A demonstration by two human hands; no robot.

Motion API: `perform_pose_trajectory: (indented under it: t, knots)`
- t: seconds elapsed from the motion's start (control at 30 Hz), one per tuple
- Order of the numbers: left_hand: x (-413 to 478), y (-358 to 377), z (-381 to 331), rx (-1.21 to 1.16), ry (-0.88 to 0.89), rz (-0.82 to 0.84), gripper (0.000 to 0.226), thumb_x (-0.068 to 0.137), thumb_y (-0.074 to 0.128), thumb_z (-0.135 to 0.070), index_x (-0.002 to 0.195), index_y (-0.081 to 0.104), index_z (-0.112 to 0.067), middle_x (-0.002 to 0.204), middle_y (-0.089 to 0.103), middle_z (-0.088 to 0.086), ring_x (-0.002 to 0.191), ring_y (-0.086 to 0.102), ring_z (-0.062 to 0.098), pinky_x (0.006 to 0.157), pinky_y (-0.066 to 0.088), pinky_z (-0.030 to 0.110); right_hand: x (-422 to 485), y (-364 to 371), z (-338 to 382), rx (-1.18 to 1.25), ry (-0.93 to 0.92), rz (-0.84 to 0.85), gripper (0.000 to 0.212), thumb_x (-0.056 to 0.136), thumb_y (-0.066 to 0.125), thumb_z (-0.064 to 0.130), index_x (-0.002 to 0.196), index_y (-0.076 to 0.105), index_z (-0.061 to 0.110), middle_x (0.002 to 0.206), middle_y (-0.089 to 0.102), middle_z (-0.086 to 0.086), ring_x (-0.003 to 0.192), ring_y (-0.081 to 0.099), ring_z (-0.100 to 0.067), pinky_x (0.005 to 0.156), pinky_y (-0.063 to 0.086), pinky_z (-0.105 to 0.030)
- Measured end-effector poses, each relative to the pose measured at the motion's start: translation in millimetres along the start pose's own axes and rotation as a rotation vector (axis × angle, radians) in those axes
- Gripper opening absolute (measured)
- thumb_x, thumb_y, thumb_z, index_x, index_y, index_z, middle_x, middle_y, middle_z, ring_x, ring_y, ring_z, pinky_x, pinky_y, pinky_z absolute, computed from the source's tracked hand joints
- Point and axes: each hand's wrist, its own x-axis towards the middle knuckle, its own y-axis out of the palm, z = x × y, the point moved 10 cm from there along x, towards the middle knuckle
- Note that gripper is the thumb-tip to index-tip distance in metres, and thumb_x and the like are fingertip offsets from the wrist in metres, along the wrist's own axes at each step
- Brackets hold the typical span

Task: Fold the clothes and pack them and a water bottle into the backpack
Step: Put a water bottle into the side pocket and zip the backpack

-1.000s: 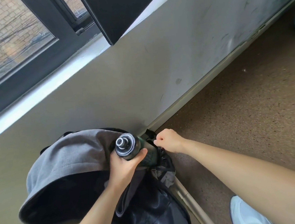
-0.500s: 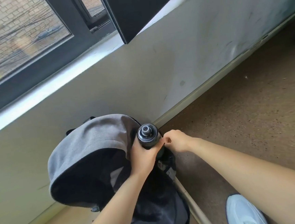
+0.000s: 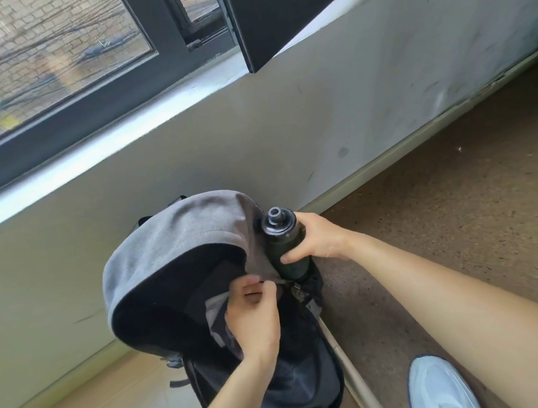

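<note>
- Since half a second ago the water bottle (image 3: pixel 285 246) has changed hands: my left hand (image 3: pixel 255 317), which held it then, has let go, and my right hand (image 3: pixel 317 240), which was pinching at the pocket edge, now holds it.
- My right hand is wrapped round the bottle's dark body from the right, with the thumb across the side facing me and the fingers behind it.
- The bottle stands nearly upright, with its black cap and spout on top. Its lower end is inside the dark side pocket (image 3: pixel 313 281) on the right side of the backpack (image 3: pixel 179 237), and most of the body is above the pocket.
- My left hand has dropped to just below and left of the bottle. Its fingers are curled, and the fingertips pinch the backpack material beside the pocket. I cannot tell whether that is a strap or the fabric edge.
- The backpack stands against a pale wall (image 3: pixel 287 130). Its grey top flap is thrown open toward the wall, and the inside is dark. I cannot make out any clothes in it.
- A dark-framed window (image 3: pixel 157 54) sits above the wall, with a pale sill (image 3: pixel 101 156) under it.
- On the brown floor (image 3: pixel 438 189) to the right are my light blue shoe (image 3: pixel 440 387) and a pale pole (image 3: pixel 350 369) that runs beside the backpack.
</note>
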Motion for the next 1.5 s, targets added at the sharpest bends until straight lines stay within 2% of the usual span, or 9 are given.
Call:
perform_pose_trajectory:
  t: [0.1,0.23,0.47,0.6,0.8,0.97,1.23,1.4,1.5]
  knots:
    - [12.3,-3.6,6.4,0.043,-0.097,-0.08,0.047,0.081,0.084,-0.031,0.113,0.054,-0.016,0.101,0.064,-0.002,0.099,0.066,0.023,0.088,0.049,0.037,-0.6,-5.0,-7.4,0.034,0.052,-0.051,0.065,0.061,0.093,0.018,0.119,0.066,0.028,0.112,0.074,0.01,0.106,0.068,-0.008,0.1,0.055,-0.038]
    - [30.4,32.0,1.0,0.161,-0.156,0.118,0.066,0.09,0.071,-0.051,0.137,0.057,-0.007,0.129,0.065,0.008,0.126,0.059,0.032,0.105,0.046,0.039,-5.0,-12.2,-18.0,0.113,0.128,-0.143,0.071,0.053,0.094,0.028,0.118,0.066,0.031,0.111,0.074,0.012,0.106,0.068,-0.01,0.096,0.058,-0.042]
    - [51.5,49.8,-10.3,0.313,0.003,0.099,0.057,0.101,0.058,-0.047,0.119,0.068,0.007,0.121,0.069,0.027,0.12,0.062,0.044,0.1,0.047,0.041,-28.4,-19.7,-50.3,0.498,0.311,-0.486,0.079,0.057,0.097,0.025,0.127,0.061,0.021,0.12,0.067,0.002,0.113,0.061,-0.021,0.062,0.054,-0.031]
    - [50.8,40.6,-24.6,0.369,0.231,0.073,0.045,0.101,0.061,-0.038,0.094,0.075,0.005,0.095,0.075,0.023,0.097,0.068,0.042,0.084,0.05,0.041,-31.3,-18.5,-54.6,0.497,0.336,-0.605,0.078,0.059,0.096,0.03,0.127,0.06,0.019,0.122,0.066,-0.002,0.112,0.062,-0.022,0.071,0.056,-0.032]
    - [49.0,27.8,-38.6,0.284,0.233,0.027,0.042,0.1,0.064,-0.035,0.089,0.075,0.003,0.089,0.076,0.016,0.088,0.069,0.028,0.083,0.051,0.038,-6.8,2.7,2.8,-0.406,0.06,-0.11,0.075,0.045,0.089,0.048,0.114,0.06,0.037,0.112,0.07,0.012,0.108,0.065,-0.019,0.099,0.051,-0.043]
    - [59.1,24.1,-26.2,0.204,0.148,0.097,0.041,0.098,0.066,-0.038,0.073,0.068,-0.006,0.074,0.072,0.013,0.076,0.073,0.033,0.083,0.059,0.048,-0.8,4.1,-10.2,-0.403,0.142,-0.137,0.082,0.046,0.082,0.072,0.117,0.064,0.034,0.115,0.072,0.006,0.109,0.066,-0.021,0.099,0.052,-0.045]
    - [58.7,22.3,-24.0,0.111,0.07,0.105,0.038,0.095,0.071,-0.033,0.06,0.062,-0.023,0.067,0.071,0.004,0.072,0.073,0.03,0.078,0.062,0.053,-11.7,-14.1,16.7,-0.273,-0.119,-0.281,0.067,0.063,0.093,0.042,0.119,0.058,0.03,0.118,0.063,0.01,0.109,0.06,-0.01,0.097,0.053,-0.037]
    - [55.5,28.6,-25.2,0.096,0.115,0.132,0.045,0.088,0.066,-0.056,0.077,0.072,-0.012,0.081,0.075,0.008,0.081,0.074,0.031,0.079,0.063,0.05,-8.6,16.5,-12.1,-0.448,-0.036,0.045,0.078,0.065,0.093,0.022,0.135,0.059,0.027,0.129,0.066,0.007,0.12,0.061,-0.014,0.105,0.048,-0.036]
    - [56.5,31.4,-20.4,0.105,0.12,0.162,0.046,0.089,0.069,-0.052,0.08,0.074,-0.008,0.08,0.075,0.009,0.077,0.075,0.031,0.077,0.063,0.052,-14.3,22.0,-29.1,-0.46,-0.001,0.008,0.083,0.067,0.092,0.026,0.142,0.054,0.031,0.135,0.065,0.006,0.126,0.059,-0.017,0.109,0.046,-0.042]
